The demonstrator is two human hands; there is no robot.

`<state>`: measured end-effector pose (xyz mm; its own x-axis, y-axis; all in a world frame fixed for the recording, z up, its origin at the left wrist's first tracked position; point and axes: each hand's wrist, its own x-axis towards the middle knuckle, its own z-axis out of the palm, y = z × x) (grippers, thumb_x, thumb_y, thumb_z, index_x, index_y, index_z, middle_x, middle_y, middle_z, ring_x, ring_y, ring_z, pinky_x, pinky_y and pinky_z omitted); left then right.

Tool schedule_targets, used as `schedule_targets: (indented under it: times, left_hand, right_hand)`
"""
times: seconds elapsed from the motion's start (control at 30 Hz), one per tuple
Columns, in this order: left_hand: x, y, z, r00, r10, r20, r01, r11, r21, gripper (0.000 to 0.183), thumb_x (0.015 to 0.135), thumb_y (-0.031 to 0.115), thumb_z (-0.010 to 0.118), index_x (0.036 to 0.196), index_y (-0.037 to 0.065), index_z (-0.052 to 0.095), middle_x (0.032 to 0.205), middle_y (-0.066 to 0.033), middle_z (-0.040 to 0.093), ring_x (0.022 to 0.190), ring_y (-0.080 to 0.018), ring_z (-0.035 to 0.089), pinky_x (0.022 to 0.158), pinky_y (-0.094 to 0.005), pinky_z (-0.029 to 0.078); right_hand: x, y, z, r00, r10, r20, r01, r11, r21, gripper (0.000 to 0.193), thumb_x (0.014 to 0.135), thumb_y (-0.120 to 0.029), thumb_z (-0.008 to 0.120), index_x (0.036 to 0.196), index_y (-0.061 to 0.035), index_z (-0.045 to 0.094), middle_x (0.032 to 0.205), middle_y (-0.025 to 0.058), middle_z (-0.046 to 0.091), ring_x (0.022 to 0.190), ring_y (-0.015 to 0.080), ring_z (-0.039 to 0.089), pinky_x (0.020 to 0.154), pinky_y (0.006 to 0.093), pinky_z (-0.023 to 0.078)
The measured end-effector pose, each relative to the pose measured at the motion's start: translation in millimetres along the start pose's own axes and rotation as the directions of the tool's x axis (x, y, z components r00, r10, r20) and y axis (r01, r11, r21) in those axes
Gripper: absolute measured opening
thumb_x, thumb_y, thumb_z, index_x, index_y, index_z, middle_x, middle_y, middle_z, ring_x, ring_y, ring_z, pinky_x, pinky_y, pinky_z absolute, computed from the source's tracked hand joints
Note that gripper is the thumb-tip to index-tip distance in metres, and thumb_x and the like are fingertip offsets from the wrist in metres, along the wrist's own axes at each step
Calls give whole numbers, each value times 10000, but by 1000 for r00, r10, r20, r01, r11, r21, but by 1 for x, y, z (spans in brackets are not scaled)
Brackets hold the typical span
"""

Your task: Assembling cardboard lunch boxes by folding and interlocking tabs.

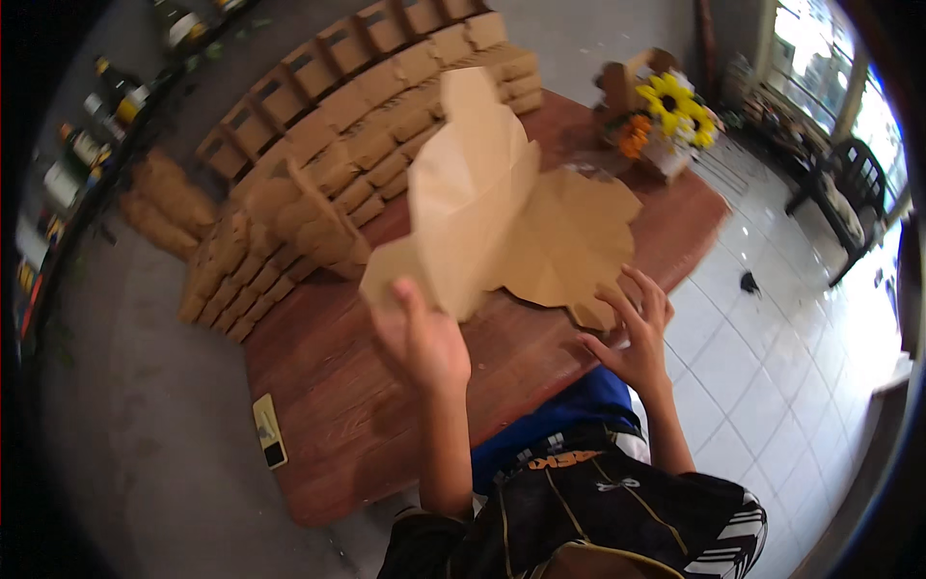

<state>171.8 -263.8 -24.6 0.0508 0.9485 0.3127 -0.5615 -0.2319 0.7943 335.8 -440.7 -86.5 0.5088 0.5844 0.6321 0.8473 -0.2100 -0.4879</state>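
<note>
A light-brown cardboard sheet with scalloped edges and creases (468, 198) stands tilted up over the table, slightly blurred. My left hand (424, 343) is at its lower left corner, thumb up and closed on it; part of the fingers is hidden. Beside it, a second scalloped brown cardboard sheet (569, 241) lies flat on the table, partly behind the raised one. I cannot tell whether the two are joined. Over the flat sheet's near right edge, my right hand (637, 323) is open, its fingers spread and curved, the fingertips close to the cardboard.
Stacks of folded brown cardboard boxes (371, 154) line the reddish wooden table's (338, 396) far and left sides. A flower arrangement (666, 116) stands at the far right corner. A small yellowish object with a dark end (270, 431) lies at the left edge. Beyond is a black chair (849, 198).
</note>
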Motion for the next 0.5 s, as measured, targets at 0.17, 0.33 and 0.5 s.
schedule_targets:
  times: [0.17,0.33,0.5]
  left_hand:
    - [-36,69,-95,961,-202,-187,115,912,-394,439,1035,197,596,1430,55,470,1380,-128,586,1263,-248,566,1050,-422,491]
    - [-92,63,-158,843,-184,-505,116,980,-163,566,951,-51,613,1458,86,400,1433,-110,503,1264,-241,539,1014,-390,523]
    - [-125,59,-191,878,167,-449,120,831,543,990,859,-9,760,1605,110,121,1557,-166,335,1406,-262,373,1124,-439,379]
  right_hand:
    - [13,-51,15,982,-97,164,-41,733,679,923,574,-419,982,1332,-80,577,1506,250,392,1353,420,455,1055,506,452]
    - [2,-96,52,818,-370,440,-105,657,747,837,646,-229,965,1358,-68,556,1578,183,265,1257,337,561,969,417,536]
    - [-20,-114,83,746,-126,654,-604,285,744,579,796,148,718,1328,-29,574,1483,120,363,987,143,661,740,244,583]
